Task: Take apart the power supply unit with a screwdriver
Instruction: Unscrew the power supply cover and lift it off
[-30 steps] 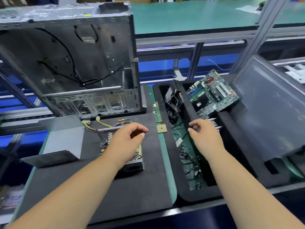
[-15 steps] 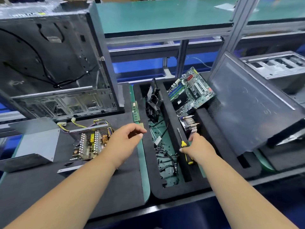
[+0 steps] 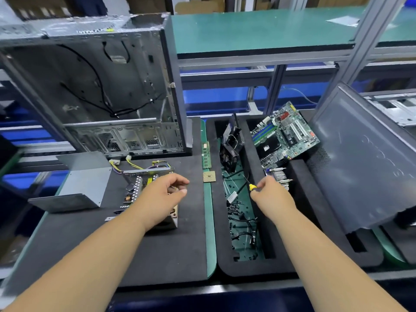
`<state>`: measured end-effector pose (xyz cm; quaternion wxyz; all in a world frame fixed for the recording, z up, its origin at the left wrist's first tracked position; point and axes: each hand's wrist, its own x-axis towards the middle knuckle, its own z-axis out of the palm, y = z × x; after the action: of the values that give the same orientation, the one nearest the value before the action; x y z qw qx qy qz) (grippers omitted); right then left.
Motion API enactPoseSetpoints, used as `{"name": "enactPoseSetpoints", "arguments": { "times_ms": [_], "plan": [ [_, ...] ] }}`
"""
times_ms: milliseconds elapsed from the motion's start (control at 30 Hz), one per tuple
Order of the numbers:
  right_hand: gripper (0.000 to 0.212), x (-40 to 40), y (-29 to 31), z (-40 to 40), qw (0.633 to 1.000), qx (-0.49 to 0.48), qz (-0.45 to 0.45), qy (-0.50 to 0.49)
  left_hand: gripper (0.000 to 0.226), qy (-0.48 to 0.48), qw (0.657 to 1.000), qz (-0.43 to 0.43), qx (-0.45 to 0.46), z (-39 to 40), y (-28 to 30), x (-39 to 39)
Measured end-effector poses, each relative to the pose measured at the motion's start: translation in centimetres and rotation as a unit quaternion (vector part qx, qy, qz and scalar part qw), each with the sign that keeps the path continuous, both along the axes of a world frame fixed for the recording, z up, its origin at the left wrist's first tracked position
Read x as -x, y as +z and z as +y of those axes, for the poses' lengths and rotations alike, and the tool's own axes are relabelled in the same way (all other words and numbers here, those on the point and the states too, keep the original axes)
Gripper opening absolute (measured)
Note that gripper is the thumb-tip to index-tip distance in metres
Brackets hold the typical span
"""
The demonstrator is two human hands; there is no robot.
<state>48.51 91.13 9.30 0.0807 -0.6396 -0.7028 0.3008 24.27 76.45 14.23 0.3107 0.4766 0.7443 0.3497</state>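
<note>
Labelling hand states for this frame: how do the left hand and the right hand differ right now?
The right hand grips the yellow-handled screwdriver; the left hand holds nothing, its fingers loosely curled. The left hand is over the opened power supply unit on the black mat; the right hand is over the foam tray of parts. Both reach forward on bare forearms.

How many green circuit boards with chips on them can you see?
2. The big motherboard leans tilted in the black foam tray at the back right. The thin memory stick lies flat on the green strip between the two black mats. More may hide under the cables.
</note>
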Motion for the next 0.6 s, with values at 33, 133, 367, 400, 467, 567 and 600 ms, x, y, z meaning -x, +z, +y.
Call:
{"name": "enactPoseSetpoints", "arguments": {
  "times_ms": [33, 133, 367, 400, 467, 567, 600],
  "plan": [
    [0.017, 0.5, 0.2, 0.0, 1.0, -0.015, 0.025, 0.003, 0.018, -0.017, 0.999, 0.031, 0.018, -0.4, 0.2, 0.8],
    [0.016, 1.8, 0.7, -0.1, 0.994, -0.045, 0.1, 0.012, 0.027, -0.06, 0.986, 0.138, 0.078, -1.9, 0.8, 3.6],
    [0.014, 4.2, 2.0, -0.3, 0.973, -0.06, 0.22, 0.013, 0.029, -0.149, 0.929, 0.277, 0.194, -3.6, 1.0, 6.2],
    [0.015, 4.5, 2.2, -0.4, 0.972, -0.055, 0.227, 0.012, 0.025, -0.148, 0.93, 0.281, 0.186, -3.6, 0.9, 6.3],
    [0.016, 5.1, 2.3, -0.4, 0.97, -0.046, 0.238, 0.011, 0.017, -0.166, 0.925, 0.292, 0.18, -3.5, 0.8, 6.5],
    [0.018, 6.0, 2.4, -0.8, 0.962, -0.04, 0.269, 0.009, 0.009, -0.192, 0.911, 0.324, 0.17, -3.6, 0.5, 6.8],
    [0.018, 6.2, 2.4, -1.0, 0.96, -0.039, 0.279, 0.011, 0.008, -0.191, 0.911, 0.328, 0.161, -3.7, 0.5, 6.9]
  ]
}}
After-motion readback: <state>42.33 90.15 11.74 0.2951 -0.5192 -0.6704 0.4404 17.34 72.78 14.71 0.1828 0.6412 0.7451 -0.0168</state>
